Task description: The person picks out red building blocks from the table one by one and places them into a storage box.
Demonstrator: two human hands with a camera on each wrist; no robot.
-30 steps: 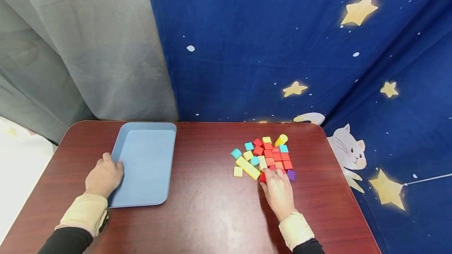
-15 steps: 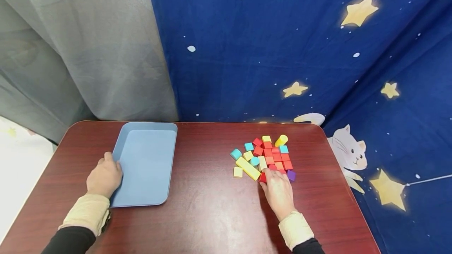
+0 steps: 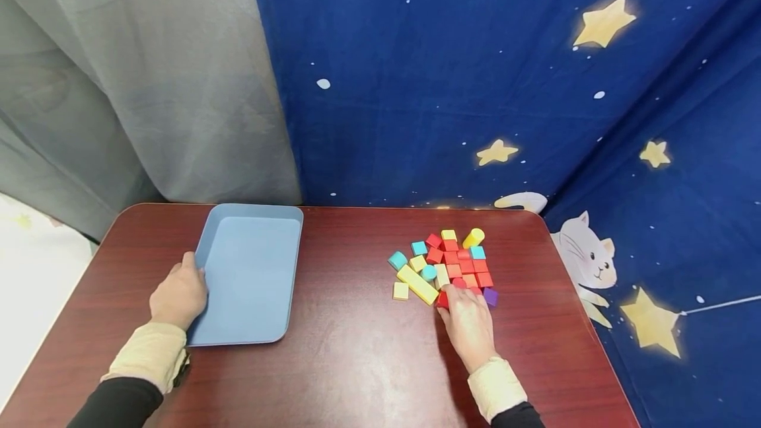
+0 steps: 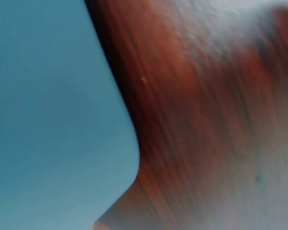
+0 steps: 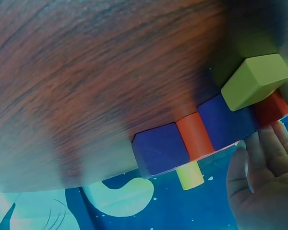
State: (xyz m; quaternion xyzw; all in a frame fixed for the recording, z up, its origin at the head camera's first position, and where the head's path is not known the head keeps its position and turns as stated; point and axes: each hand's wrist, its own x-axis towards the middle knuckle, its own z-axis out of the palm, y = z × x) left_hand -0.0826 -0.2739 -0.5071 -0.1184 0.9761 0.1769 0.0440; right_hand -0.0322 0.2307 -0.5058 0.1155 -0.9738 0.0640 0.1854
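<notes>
At the left of the table, my left hand (image 3: 180,292) grips the left rim of the shallow blue tray (image 3: 250,276). Its thumb lies over the tray's edge; the other fingers are partly hidden. In the left wrist view only the tray (image 4: 57,110) and the table show. My right hand (image 3: 468,325) rests at the near edge of a cluster of toy blocks, beside a red block (image 3: 442,300). In the right wrist view, the fairly straight fingers of my right hand (image 5: 269,179) touch the blocks by a red block (image 5: 273,109).
Red, yellow and teal blocks lie close together, with a long yellow block (image 3: 418,284) at the left and a yellow cylinder (image 3: 473,237) at the back. A purple block (image 3: 490,296) sits right of my right hand. Curtains (image 3: 380,84) hang behind the table (image 3: 357,375).
My left hand and the blue tray have shifted slightly to the right and away from me. My right hand and the blocks have stayed in place.
</notes>
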